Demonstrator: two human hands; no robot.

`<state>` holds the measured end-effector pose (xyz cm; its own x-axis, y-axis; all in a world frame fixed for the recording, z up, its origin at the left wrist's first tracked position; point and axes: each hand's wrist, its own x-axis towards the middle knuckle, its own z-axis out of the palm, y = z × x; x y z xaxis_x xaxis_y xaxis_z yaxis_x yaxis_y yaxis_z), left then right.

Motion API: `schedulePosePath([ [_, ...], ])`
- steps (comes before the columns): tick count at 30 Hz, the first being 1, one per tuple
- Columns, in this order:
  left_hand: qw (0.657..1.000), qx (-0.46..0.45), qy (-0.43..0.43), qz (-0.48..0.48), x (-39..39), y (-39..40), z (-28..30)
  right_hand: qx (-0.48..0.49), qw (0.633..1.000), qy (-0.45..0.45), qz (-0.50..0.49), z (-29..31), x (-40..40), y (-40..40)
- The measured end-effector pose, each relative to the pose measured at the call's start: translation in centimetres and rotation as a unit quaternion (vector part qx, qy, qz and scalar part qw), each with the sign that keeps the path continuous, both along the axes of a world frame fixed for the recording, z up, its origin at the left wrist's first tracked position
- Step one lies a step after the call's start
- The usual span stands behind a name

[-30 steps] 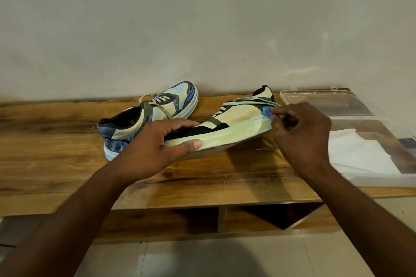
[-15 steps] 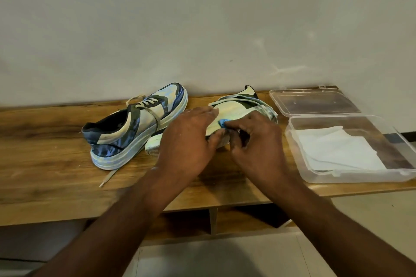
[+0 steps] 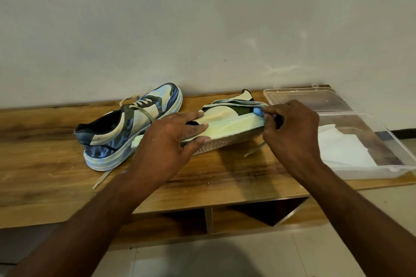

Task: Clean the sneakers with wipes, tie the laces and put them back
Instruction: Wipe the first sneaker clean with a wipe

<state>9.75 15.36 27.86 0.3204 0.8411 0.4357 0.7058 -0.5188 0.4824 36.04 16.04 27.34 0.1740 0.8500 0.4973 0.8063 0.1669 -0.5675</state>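
Two blue, cream and dark green sneakers are on a wooden bench (image 3: pixel 56 177). The left sneaker (image 3: pixel 126 132) stands upright with its laces loose; one lace end trails over the wood. The right sneaker (image 3: pixel 234 123) is tipped on its side, sole edge toward me. My left hand (image 3: pixel 171 141) grips its heel half, thumb under the sole and fingers on the upper. My right hand (image 3: pixel 290 128) pinches a small wadded blue wipe (image 3: pixel 258 111) against the toe end of the midsole.
An open clear plastic box (image 3: pixel 396 166) with white wipes (image 3: pixel 342 150) inside sits at the bench's right end, its lid (image 3: pixel 306 101) lying flat toward the wall. A plain wall rises right behind the bench. Open compartments show under the bench top; tiled floor lies below.
My right hand slid the blue wipe from the middle of the sneaker's side out to the toe end. My left hand shifted back toward the heel.
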Motion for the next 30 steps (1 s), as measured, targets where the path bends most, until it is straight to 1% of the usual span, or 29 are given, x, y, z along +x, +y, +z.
schedulePosePath([
  [2, 1.0, -0.007, -0.008, -0.017, -0.8, 0.0, 0.2, -0.008, 0.999, 0.053, 0.003, 0.2, -0.3, -0.6],
  [4, 1.0, -0.013, -0.01, -0.027, -1.3, 0.1, 0.4, -0.001, 0.997, 0.072, 0.039, 0.0, -1.7, -1.7],
  [7, 0.999, -0.017, -0.002, -0.039, -1.5, 0.3, 0.6, -0.01, 0.993, 0.025, 0.111, -0.7, -4.6, -3.0],
  [9, 0.999, -0.019, 0.002, -0.039, -1.5, 0.5, 0.7, -0.022, 0.991, -0.008, 0.129, -0.8, -5.4, -3.0],
  [12, 0.999, -0.023, 0.003, -0.037, -1.6, 0.6, 0.8, -0.009, 0.995, 0.017, 0.095, -0.2, -3.9, -2.2],
  [14, 0.999, -0.025, 0.004, -0.037, -1.7, 0.7, 0.8, -0.006, 0.998, 0.044, 0.043, 0.0, -1.7, -1.4],
  [15, 0.999, -0.024, 0.005, -0.038, -1.7, 0.7, 0.7, -0.02, 0.998, 0.063, 0.017, -0.1, -0.6, -1.0],
  [16, 0.999, -0.022, 0.004, -0.039, -1.7, 0.7, 0.6, -0.046, 0.994, 0.095, -0.007, -0.3, 0.3, -0.7],
  [18, 0.999, -0.019, 0.002, -0.043, -1.8, 0.7, 0.5, -0.092, 0.977, 0.191, -0.033, -0.8, 1.1, -0.4],
  [19, 0.999, -0.018, 0.001, -0.045, -1.8, 0.7, 0.5, -0.096, 0.969, 0.224, -0.037, -1.0, 1.1, -0.4],
  [20, 0.999, -0.017, 0.002, -0.046, -1.8, 0.7, 0.5, -0.089, 0.967, 0.236, -0.035, -1.0, 0.9, -0.6],
  [24, 0.999, -0.014, 0.0, -0.048, -1.7, 0.8, 0.6, -0.049, 0.978, 0.2, 0.026, -0.4, -0.8, -1.7],
  [25, 0.999, -0.012, 0.001, -0.05, -1.7, 0.8, 0.6, -0.043, 0.982, 0.177, 0.048, -0.4, -1.3, -2.0],
  [27, 0.999, -0.009, -0.001, -0.05, -1.7, 0.7, 0.6, -0.026, 0.991, 0.104, 0.079, -0.5, -2.4, -2.4],
  [28, 0.999, -0.009, -0.002, -0.051, -1.8, 0.7, 0.7, -0.016, 0.993, 0.077, 0.083, -0.6, -2.6, -2.5],
  [30, 0.998, -0.007, 0.001, -0.055, -1.8, 0.6, 0.7, -0.008, 0.995, 0.078, 0.06, -0.4, -2.0, -2.1],
])
